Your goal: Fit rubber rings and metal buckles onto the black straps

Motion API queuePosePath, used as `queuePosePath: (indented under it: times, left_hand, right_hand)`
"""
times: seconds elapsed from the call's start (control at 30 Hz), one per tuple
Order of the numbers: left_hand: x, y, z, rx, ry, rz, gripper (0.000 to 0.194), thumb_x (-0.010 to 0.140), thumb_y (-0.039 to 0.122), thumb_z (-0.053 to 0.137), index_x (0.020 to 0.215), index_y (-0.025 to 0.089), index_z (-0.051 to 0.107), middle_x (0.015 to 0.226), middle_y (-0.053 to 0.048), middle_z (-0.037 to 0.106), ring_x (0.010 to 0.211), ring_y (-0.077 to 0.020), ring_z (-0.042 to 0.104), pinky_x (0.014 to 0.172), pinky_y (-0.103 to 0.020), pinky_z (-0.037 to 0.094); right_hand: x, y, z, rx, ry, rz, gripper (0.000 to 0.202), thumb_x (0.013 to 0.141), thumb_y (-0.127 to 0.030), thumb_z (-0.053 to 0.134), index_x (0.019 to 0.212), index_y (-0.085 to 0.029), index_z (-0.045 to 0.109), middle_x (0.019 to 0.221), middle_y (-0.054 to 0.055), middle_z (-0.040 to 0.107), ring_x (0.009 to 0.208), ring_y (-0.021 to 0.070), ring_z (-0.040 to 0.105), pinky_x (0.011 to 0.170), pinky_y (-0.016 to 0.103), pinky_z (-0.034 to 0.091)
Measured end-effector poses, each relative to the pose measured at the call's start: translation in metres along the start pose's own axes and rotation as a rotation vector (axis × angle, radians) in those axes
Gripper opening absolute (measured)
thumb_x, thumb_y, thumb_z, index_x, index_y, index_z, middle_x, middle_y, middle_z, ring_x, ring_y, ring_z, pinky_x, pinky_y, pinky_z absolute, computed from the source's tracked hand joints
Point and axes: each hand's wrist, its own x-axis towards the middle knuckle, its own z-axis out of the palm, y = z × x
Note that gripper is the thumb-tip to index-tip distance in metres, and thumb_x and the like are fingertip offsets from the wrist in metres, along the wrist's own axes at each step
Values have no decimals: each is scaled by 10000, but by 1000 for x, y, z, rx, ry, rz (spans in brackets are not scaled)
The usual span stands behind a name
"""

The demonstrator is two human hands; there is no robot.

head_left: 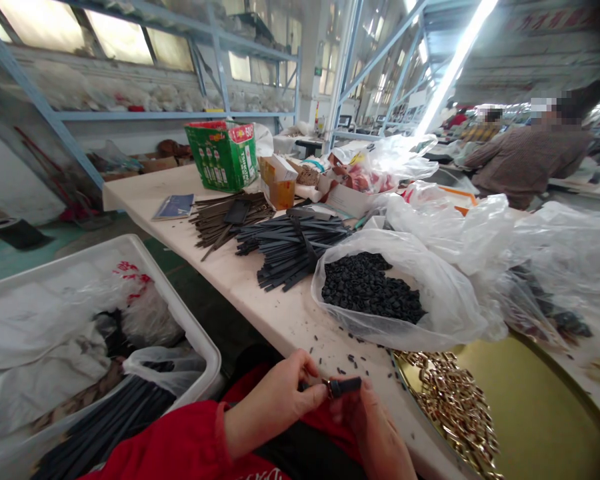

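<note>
A short dark strap (347, 385) with a small metal buckle (330, 389) is held between my two hands, over my lap at the table's near edge. My left hand (285, 393) pinches it by the buckle between thumb and finger. At the strap's other end, my right hand (380, 427) grips with the thumb on top; its lower fingers are partly hidden. Just beyond, tiny dark pieces (350, 360) lie scattered on the table (260, 303). Gold-coloured buckles (453, 393) are heaped on a golden tray (540, 407) to the right.
A clear bag (445, 303) spills small black loops (370, 287). Behind it lie black strips (290, 243), brown strips (225, 217), a blue booklet (175, 207) and a green carton (223, 157). A white bin (145, 257) stands left. Another person (525, 157) sits at the right.
</note>
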Motion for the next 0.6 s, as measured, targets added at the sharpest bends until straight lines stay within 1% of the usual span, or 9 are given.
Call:
queuePosePath:
  times: [0.07, 0.13, 0.2, 0.27, 0.33, 0.4, 0.5, 0.6]
  left_hand:
    - [-1, -2, 0, 28, -13, 8, 205, 789, 368, 528, 817, 166, 513, 728, 17, 573, 661, -130, 506, 545, -217, 327]
    - [-2, -2, 1, 39, -27, 9, 184, 794, 353, 517, 792, 169, 520, 702, 27, 561, 638, -123, 495, 530, -216, 312]
    - [-3, -1, 1, 37, -35, 15, 176, 791, 344, 521, 778, 168, 524, 702, 27, 565, 639, -123, 496, 533, -215, 315]
    - [-4, 1, 1, 18, -44, 27, 172, 794, 338, 520, 777, 166, 525, 729, 20, 583, 662, -125, 510, 551, -213, 331]
    - [-4, 1, 1, 4, -44, 33, 168, 788, 334, 535, 789, 167, 526, 747, 21, 593, 676, -124, 519, 563, -208, 341]
    - [-3, 1, 2, 15, -33, 21, 178, 766, 339, 571, 799, 169, 527, 736, 29, 591, 662, -119, 518, 552, -203, 337]
    - [-1, 0, 4, 52, -19, -4, 218, 739, 365, 603, 802, 167, 538, 709, 31, 586, 640, -120, 510, 531, -207, 325]
    - [2, 1, 5, 82, -34, -14, 214, 741, 359, 593, 813, 159, 572, 733, 12, 612, 663, -134, 530, 556, -218, 342]
  right_hand:
    - [1, 2, -3, 142, -87, 68, 579, 811, -654, 325, 850, -197, 679, 586, 48, 601, 568, 198, 547, 604, 351, 471]
    - [3, 5, -3, 241, -116, 109, 530, 783, -654, 406, 845, -200, 671, 593, 33, 603, 570, 179, 547, 607, 328, 472]
    - [4, 8, -3, 251, -93, 150, 399, 756, -573, 550, 889, -210, 649, 582, -7, 584, 546, 140, 529, 578, 276, 453]
    - [4, 9, -1, 242, -111, 218, 342, 722, -488, 651, 928, -217, 625, 551, -46, 544, 498, 99, 484, 545, 232, 421]
    - [4, 7, 0, 264, -193, 290, 337, 703, -481, 674, 876, -198, 622, 538, -55, 517, 470, 76, 441, 515, 209, 393]
    - [4, 5, 0, 306, -248, 325, 307, 684, -459, 700, 776, -180, 609, 563, -46, 519, 486, 69, 431, 505, 194, 378]
    - [4, 0, -1, 357, -259, 348, 289, 642, -385, 755, 701, -180, 560, 589, -47, 516, 505, 65, 421, 491, 176, 353]
    - [4, -3, -4, 343, -268, 350, 289, 664, -361, 742, 670, -177, 519, 597, -48, 505, 537, 70, 426, 528, 178, 356]
